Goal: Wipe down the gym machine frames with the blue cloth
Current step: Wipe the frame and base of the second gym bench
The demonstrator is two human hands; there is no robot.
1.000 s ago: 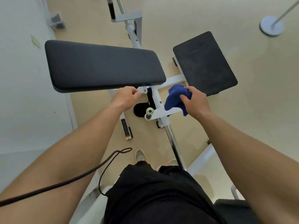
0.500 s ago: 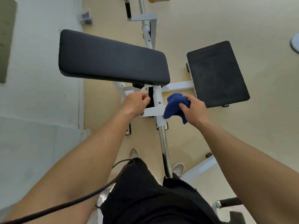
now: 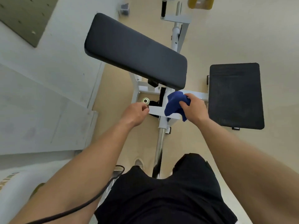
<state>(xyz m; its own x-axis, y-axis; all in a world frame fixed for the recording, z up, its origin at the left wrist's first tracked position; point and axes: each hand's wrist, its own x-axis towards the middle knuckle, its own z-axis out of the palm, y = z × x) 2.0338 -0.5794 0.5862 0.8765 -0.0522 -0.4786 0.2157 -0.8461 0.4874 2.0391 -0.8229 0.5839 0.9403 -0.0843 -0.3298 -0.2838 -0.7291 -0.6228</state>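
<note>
Both arms reach out in front and down, with the elbows nearly straight. The right hand (image 3: pixel 193 107) has its knuckles up and its fingers bent round the blue cloth (image 3: pixel 173 105), so this grip is closed on the cloth. The cloth is bunched up and sticks out to the left of that grip, and it lies on the white frame (image 3: pixel 156 110) where the flat bar meets the upright bar. One small end of the cloth hangs down just below the grip. The left hand (image 3: pixel 135 114) is at the far left end of the flat bar, right below a round gold knob (image 3: pixel 145 100). Its fingers are curled in, but the tips are tucked out of sight (so I cannot tell if this grip holds the bar or only touches it). The flat bar runs from one grip across to the other. A shiny pole (image 3: pixel 159 143) runs from between the grips down toward the person, and black shorts (image 3: pixel 161 199) hide its low end. A long black pad (image 3: pixel 135 52) beyond the grips covers the top of the frame. A black plate (image 3: pixel 234 96) lies right of the right grip.
</note>
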